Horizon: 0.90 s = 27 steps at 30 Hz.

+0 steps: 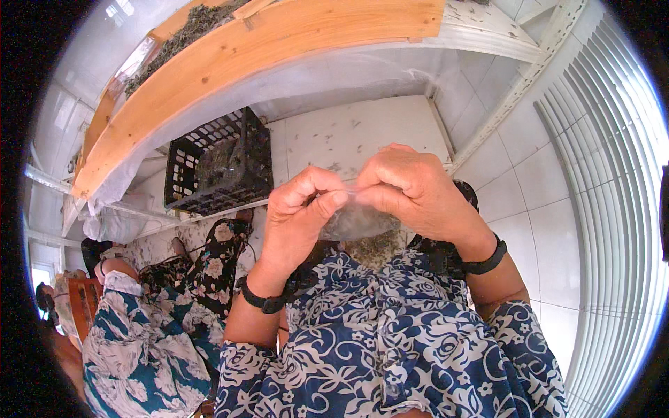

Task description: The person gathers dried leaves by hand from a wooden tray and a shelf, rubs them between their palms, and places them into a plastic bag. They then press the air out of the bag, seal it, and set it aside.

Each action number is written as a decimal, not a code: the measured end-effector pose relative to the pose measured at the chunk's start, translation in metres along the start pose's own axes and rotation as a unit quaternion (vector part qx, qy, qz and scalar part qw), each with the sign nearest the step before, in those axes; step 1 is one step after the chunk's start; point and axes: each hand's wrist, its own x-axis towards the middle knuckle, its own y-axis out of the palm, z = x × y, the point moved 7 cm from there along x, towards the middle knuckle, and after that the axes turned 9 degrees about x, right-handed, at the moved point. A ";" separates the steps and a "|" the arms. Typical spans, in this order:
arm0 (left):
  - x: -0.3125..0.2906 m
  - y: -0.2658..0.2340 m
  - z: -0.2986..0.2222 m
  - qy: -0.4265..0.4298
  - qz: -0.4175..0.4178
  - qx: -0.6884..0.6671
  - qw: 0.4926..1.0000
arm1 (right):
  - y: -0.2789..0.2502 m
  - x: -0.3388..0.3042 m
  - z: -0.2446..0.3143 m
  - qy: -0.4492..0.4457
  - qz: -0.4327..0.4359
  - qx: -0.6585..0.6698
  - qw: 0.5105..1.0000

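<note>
In front of my chest, a clear plastic bag [357,221] hangs from my fingers. My left hand [301,212] is closed, its thumb and forefinger pinching the bag's upper edge. Close beside it, my right hand [412,189] pinches the same edge with curled fingers. The two sets of fingertips almost meet. What the bag holds is hard to make out. Just below it, over my lap, lies a patch of loose grey-green dried plant bits [380,252]; what they rest on is mostly hidden.
A black plastic crate [221,164] with dried bits stands left on a white shelf [373,129] strewn with bits. Above runs a wooden-edged tray [293,42] heaped with dried plant matter. A co-worker in floral clothing [146,341] sits at left; blinds [620,209] hang at right.
</note>
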 end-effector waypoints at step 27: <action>0.001 -0.044 0.003 0.053 -0.183 -0.133 0.973 | -0.027 -0.006 -0.011 0.007 -0.021 -0.046 0.999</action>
